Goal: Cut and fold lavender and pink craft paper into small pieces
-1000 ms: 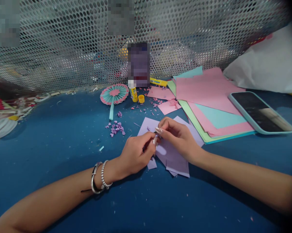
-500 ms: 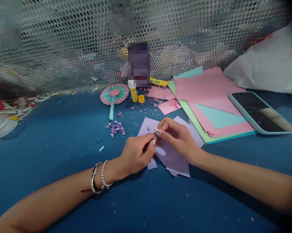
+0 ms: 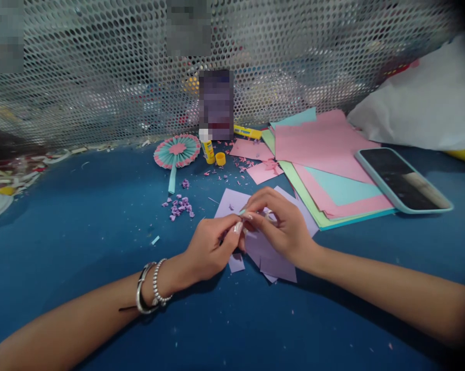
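Over several sheets of purple paper (image 3: 279, 260), my left hand (image 3: 215, 245) and my right hand (image 3: 282, 224) meet fingertip to fingertip. Both are closed in a pinch, and whatever lies between the fingers is too small and covered to name. A small purple scrap (image 3: 236, 263) of paper lies just below my left fingers. To the left is a loose heap of crumpled purple paper bits (image 3: 181, 207). Behind it rests a pleated paper fan (image 3: 177, 151), blue with a pink edge and a blue strip for a handle.
A glue stick (image 3: 208, 151) stands uncapped beside its yellow cap (image 3: 220, 158). Pink paper pieces (image 3: 251, 149) and shreds lie near it. On the right, a phone (image 3: 404, 180) overlaps a stack of coloured sheets (image 3: 321, 139). A perforated metal screen (image 3: 120, 67) closes off the back.
The view has shifted slightly, so everything sits a little further left. My right fingers have curled and shifted slightly against the left ones; both hands stay together over the purple paper.
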{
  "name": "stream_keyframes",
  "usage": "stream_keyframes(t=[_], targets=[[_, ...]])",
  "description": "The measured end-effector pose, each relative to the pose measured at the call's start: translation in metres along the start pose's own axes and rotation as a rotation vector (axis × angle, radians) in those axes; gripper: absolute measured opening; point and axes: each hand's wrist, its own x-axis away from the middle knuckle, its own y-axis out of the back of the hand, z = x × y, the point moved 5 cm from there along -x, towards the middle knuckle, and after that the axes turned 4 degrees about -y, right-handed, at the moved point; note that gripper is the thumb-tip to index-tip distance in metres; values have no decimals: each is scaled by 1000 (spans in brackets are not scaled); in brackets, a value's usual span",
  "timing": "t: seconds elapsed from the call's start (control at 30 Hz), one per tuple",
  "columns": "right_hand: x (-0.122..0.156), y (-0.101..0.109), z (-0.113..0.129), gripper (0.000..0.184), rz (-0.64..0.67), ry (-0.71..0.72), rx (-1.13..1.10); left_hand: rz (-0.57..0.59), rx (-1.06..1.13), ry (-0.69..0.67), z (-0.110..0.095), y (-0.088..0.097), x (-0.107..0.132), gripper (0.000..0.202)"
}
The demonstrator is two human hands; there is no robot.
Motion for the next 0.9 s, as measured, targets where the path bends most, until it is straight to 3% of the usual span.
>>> stream_keyframes(t=[0.27, 0.4, 0.53, 0.7, 0.9], targets=[[2, 1, 4, 4, -2, 65, 53, -69, -11, -35, 1, 5, -1, 37], [0, 3, 5, 11, 30, 75, 71, -90, -1, -42, -2, 6, -1, 34], [-7, 8, 13, 14, 111, 140, 422, -201, 6, -7, -2, 12, -3, 30], [-14, 11, 20, 22, 225, 100, 948, -297, 81, 101, 6, 18, -5, 29], [-6, 7, 19, 37, 253, 82, 1136, -377, 188, 250, 23, 23, -8, 28]])
